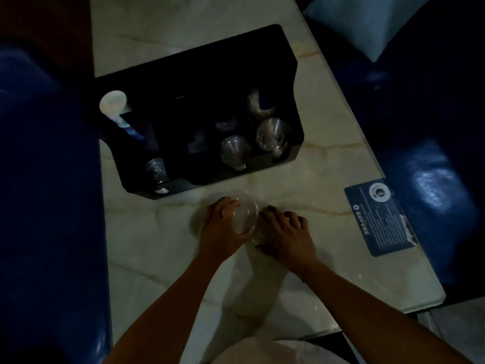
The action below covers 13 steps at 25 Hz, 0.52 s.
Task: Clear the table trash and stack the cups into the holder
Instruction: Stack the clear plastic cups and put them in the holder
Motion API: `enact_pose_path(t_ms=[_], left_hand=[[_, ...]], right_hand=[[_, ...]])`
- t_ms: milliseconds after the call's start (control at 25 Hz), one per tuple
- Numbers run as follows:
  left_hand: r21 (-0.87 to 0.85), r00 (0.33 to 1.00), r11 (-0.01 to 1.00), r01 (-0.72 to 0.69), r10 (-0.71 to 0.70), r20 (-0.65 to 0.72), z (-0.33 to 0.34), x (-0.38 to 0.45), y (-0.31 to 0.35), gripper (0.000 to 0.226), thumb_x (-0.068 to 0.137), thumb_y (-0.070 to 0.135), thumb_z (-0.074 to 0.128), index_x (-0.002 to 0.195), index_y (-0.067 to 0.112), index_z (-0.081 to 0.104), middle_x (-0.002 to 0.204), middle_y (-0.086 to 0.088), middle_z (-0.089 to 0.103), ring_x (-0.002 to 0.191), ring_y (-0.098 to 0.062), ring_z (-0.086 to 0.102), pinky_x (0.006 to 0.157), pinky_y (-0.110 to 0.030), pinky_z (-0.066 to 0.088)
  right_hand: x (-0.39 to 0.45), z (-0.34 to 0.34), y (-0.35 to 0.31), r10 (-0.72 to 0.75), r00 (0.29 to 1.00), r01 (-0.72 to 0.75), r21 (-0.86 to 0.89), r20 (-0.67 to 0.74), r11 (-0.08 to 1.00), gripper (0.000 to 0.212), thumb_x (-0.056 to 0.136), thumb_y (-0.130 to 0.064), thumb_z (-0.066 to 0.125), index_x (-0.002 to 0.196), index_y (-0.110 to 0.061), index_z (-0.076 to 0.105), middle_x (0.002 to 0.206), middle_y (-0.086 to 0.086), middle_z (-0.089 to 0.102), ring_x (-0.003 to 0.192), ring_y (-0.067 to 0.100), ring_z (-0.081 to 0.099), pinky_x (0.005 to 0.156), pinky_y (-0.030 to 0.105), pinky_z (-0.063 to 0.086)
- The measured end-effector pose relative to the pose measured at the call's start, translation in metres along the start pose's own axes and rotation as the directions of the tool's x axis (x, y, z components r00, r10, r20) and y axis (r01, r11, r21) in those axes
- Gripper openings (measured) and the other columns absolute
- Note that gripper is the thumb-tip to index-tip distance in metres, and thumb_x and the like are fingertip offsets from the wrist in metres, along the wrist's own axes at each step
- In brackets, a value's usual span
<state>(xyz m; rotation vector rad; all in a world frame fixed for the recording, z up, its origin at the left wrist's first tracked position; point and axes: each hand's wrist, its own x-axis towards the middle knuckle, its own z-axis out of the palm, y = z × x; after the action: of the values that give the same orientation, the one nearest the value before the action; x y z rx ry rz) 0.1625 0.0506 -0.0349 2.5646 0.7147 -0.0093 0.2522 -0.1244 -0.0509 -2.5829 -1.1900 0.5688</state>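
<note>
A clear plastic cup (245, 214) stands on the marble table (328, 166) just in front of the black cup holder (262, 61). My left hand (223, 229) wraps around the cup's left side. My right hand (284, 236) lies curled beside it on the right, over what looks like a second clear cup that is mostly hidden. Inside the holder, clear cup stacks (273, 135) (235, 151) (156, 169) lie in the front slots. A stack of white paper cups (114, 103) sticks out at its left.
A blue printed card (380, 219) lies flat near the table's right edge. Blue padded seats (47, 179) (430, 185) flank the table on both sides. A pale cushion (367, 24) rests at the top right. The scene is dim.
</note>
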Motion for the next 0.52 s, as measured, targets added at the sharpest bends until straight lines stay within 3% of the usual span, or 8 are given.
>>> enact_pose_path(t_ms=[200,360,520], left_hand=[[0.001,0.998,0.998,-0.059,0.059,-0.021,0.000,-0.015,0.003,0.078,0.067,0.048,0.078,0.130,0.007,0.053,0.136,-0.017,0.052,0.128,-0.034,0.047,0.101,-0.046,0.046],[0.022,0.996,0.996,-0.090,0.091,-0.017,0.008,-0.020,0.014,0.074,0.066,0.053,0.072,0.124,0.009,0.059,0.135,-0.014,0.055,0.125,-0.033,0.050,0.097,-0.047,0.048],[0.032,0.991,0.990,-0.135,0.135,0.011,0.018,-0.022,0.026,0.073,0.065,0.057,0.071,0.124,0.015,0.059,0.133,-0.011,0.056,0.122,-0.031,0.053,0.098,-0.047,0.047]], right_hand=[[-0.003,0.006,0.015,-0.021,1.000,0.022,0.050,-0.016,0.999,0.110,0.068,-0.076,0.058,0.153,-0.034,0.003,0.162,0.005,0.013,0.140,0.034,0.018,0.113,0.047,0.022],[-0.029,0.013,0.050,0.040,0.999,-0.043,-0.104,-0.034,0.994,0.099,0.077,-0.082,0.037,0.154,-0.029,0.004,0.162,0.003,0.006,0.148,0.031,0.008,0.119,0.053,0.003],[-0.048,0.019,0.077,0.063,0.998,-0.066,-0.191,-0.020,0.979,0.088,0.085,-0.079,0.027,0.154,-0.029,0.008,0.164,0.001,0.004,0.150,0.027,-0.004,0.117,0.063,-0.001]])
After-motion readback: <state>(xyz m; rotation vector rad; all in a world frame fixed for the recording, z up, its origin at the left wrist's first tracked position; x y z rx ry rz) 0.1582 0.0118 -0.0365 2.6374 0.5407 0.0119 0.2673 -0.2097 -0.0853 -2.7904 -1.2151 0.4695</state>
